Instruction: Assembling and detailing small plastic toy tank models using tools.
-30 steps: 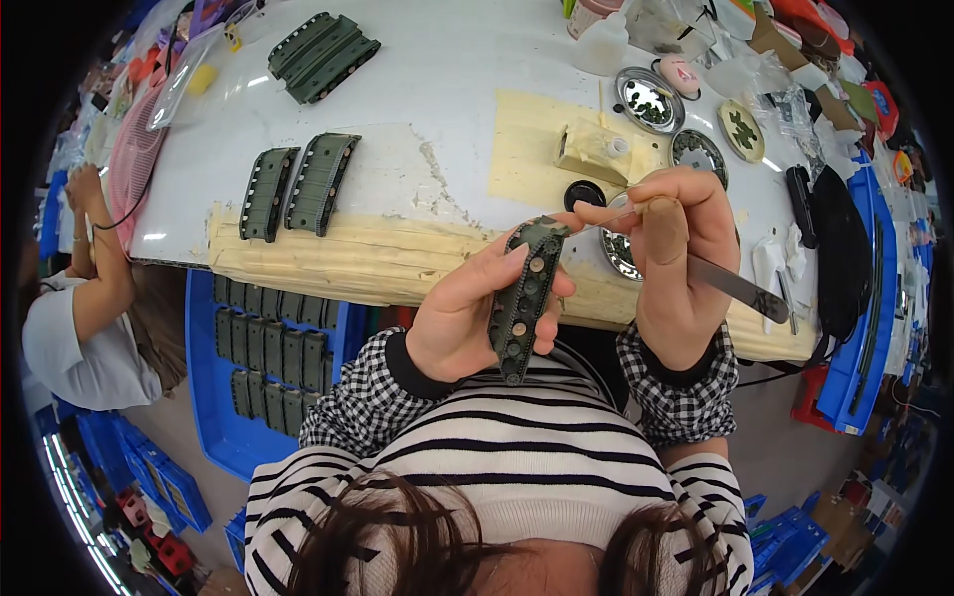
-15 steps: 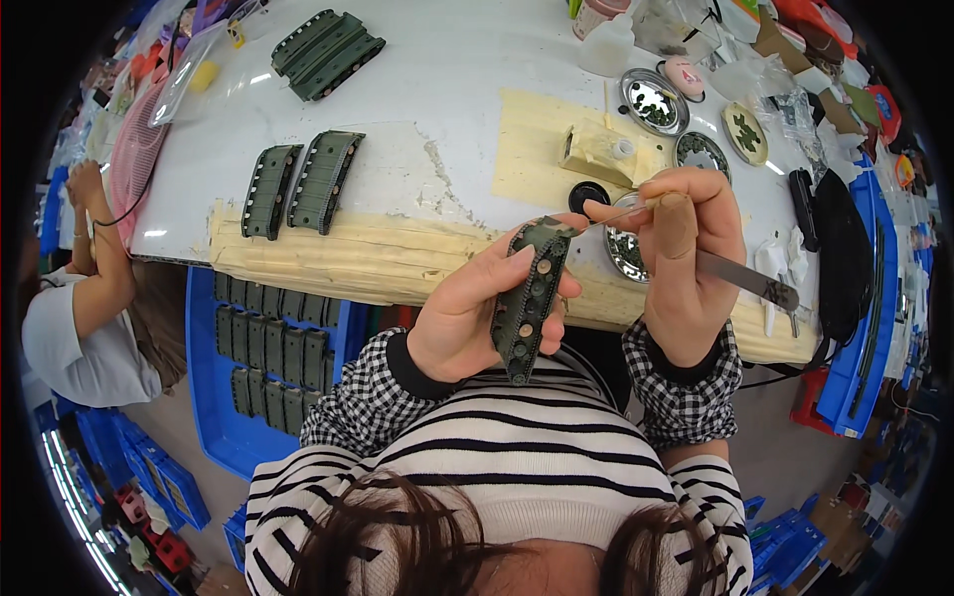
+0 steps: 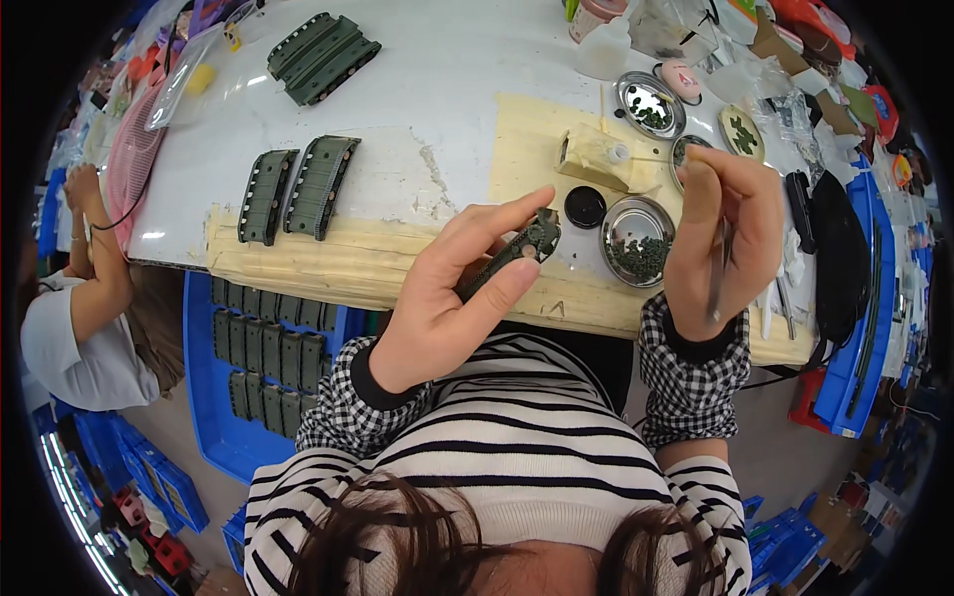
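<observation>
My left hand (image 3: 437,288) is closed around a dark green toy tank part (image 3: 540,234) with wheels and tracks; its end points up between thumb and fingers, and the palm hides much of it. My right hand (image 3: 725,233) pinches a thin stick (image 3: 658,161) whose far end reaches the white neck of a tape-wrapped bottle (image 3: 586,164). Blurred metal tweezers (image 3: 717,273) lie tucked against that palm. Between my hands are a round black lid (image 3: 584,207) and a steel dish (image 3: 612,211) of small green parts.
Two similar tank parts (image 3: 323,189) stand on the table at left, with a joined group (image 3: 323,55) behind. Farther right are dishes (image 3: 649,103) of small pieces. A blue crate (image 3: 214,422) of rowed parts sits below the table edge. Another person (image 3: 84,328) is at far left.
My right hand has moved away from the tank part, right and forward, taking the stick to the bottle. My left hand has tilted the part, so its wheeled side shows less.
</observation>
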A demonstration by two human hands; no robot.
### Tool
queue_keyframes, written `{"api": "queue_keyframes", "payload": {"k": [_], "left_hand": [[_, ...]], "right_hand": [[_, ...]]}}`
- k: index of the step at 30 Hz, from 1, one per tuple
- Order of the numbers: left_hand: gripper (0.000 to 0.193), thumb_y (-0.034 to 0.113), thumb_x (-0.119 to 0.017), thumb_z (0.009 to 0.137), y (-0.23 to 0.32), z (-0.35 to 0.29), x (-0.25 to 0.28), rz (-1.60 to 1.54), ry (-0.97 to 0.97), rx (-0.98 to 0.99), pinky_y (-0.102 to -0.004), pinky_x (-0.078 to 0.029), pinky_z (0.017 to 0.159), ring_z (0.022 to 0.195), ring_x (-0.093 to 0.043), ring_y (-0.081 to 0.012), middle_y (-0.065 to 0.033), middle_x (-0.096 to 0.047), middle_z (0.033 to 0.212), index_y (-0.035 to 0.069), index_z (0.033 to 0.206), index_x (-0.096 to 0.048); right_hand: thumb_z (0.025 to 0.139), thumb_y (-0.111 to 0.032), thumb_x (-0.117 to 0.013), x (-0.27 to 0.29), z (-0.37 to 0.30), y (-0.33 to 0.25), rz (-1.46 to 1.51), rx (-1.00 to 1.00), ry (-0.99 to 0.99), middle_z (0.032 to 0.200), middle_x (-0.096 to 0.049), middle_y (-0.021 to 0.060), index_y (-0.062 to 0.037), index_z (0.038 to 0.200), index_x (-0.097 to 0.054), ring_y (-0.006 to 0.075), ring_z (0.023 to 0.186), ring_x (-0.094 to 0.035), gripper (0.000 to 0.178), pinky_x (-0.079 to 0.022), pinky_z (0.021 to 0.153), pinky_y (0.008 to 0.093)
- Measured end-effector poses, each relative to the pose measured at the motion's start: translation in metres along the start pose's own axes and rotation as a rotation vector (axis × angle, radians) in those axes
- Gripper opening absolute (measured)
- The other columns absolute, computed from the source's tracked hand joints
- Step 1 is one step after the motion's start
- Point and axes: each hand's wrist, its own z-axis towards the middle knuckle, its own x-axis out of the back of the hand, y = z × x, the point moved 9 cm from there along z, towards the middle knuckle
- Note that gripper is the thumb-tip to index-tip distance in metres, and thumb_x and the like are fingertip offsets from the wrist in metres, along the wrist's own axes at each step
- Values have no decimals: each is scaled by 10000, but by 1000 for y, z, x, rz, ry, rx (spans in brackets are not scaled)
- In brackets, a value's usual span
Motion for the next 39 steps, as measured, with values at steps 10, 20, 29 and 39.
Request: {"api": "queue_keyframes", "payload": {"k": [10, 20, 29, 39], "left_hand": [[462, 41, -567, 880, 13, 0, -8, 169, -42, -108, -215, -369, 769, 858, -461, -98, -50, -519, 1028, 14, 1340, -525], [464, 48, -576, 874, 14, 0, -6, 167, -26, -116, -218, -377, 758, 843, -464, -96, -48, -532, 1023, 29, 1336, -535], [419, 103, -605, 914, 10, 0, 1, 75, 39, -123, -252, -441, 835, 925, -548, -140, -104, -587, 1086, 4, 1314, -530], [545, 350, -505, 986, -28, -5, 7, -418, -55, -137, -437, -420, 1023, 1215, -537, -354, -223, -540, 1297, -61, 1332, -411]], "right_hand": [[964, -76, -554, -42, -22, -5, 601, -198, -352, 922, -603, 81, 25, 993, -551, 123, 804, -629, 106, -519, 726, 241], [965, -79, -550, -43, -23, -5, 582, -214, -356, 915, -605, 83, 23, 983, -550, 132, 825, -646, 104, -524, 720, 244], [936, -60, -592, -25, -10, 15, 433, -238, -126, 872, -584, 63, 13, 952, -582, 127, 749, -638, 75, -503, 653, 241], [836, -40, -676, -36, 1, 19, -185, 47, -216, 865, -567, 96, -51, 939, -634, 270, 670, -613, 111, -491, 566, 334]]}}
